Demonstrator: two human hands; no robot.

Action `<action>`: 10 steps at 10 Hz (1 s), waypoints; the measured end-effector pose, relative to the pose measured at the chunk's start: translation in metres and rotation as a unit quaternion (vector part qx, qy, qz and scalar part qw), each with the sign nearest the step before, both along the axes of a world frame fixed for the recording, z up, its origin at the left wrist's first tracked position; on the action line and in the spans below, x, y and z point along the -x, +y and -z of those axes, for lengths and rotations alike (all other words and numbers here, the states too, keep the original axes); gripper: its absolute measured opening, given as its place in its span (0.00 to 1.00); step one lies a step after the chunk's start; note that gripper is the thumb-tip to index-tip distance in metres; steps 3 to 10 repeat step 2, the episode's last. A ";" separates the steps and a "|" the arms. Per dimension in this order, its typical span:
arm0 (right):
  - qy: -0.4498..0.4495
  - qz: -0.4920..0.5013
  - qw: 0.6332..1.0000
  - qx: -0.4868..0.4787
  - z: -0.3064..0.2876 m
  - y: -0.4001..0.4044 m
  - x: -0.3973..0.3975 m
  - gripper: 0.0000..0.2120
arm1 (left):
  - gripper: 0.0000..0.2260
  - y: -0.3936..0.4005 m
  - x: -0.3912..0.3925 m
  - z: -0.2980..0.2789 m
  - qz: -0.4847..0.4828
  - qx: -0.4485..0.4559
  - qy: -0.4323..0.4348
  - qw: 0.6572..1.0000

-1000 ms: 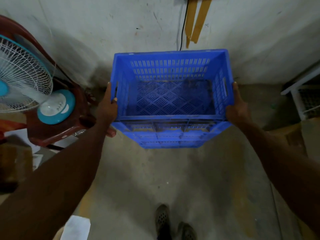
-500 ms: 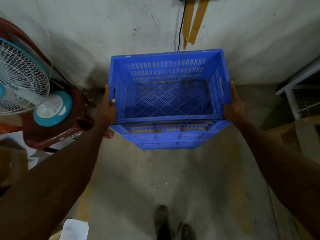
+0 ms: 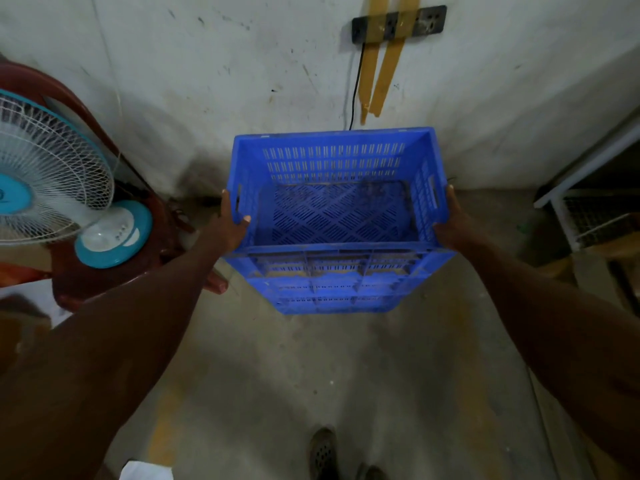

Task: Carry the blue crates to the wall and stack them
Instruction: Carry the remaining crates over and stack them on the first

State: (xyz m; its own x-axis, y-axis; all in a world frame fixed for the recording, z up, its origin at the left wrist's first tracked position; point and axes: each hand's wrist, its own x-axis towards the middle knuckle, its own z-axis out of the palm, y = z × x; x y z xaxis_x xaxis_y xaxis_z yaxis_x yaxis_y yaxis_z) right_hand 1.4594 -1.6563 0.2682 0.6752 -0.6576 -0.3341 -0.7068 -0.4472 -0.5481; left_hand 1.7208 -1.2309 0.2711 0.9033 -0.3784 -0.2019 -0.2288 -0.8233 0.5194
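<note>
The blue crate (image 3: 337,220) hangs near the wall (image 3: 207,81), its sides gripped by the left hand (image 3: 231,226) and the right hand (image 3: 453,225), so it is best lowered level, away from the fan (image 3: 52,174) at left.

We count one blue crate (image 3: 332,216) held off the floor, gripped by our two hands, the left hand (image 3: 231,226) and the right hand (image 3: 452,226). Also in view: one fan (image 3: 52,168), one red plastic chair (image 3: 104,282), two yellow strips (image 3: 384,74), one wall socket strip (image 3: 398,24), two shoes (image 3: 323,453).
</note>
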 end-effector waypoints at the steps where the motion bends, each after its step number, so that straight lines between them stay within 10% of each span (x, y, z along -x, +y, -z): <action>1: 0.065 0.008 0.997 0.042 -0.016 0.012 -0.004 0.44 | 0.36 -0.005 0.011 -0.021 -0.019 -0.066 0.007 0.998; 10: 0.061 -0.027 0.994 0.090 -0.067 0.056 0.008 0.41 | 0.35 -0.006 0.033 -0.045 0.027 -0.069 -0.048 0.996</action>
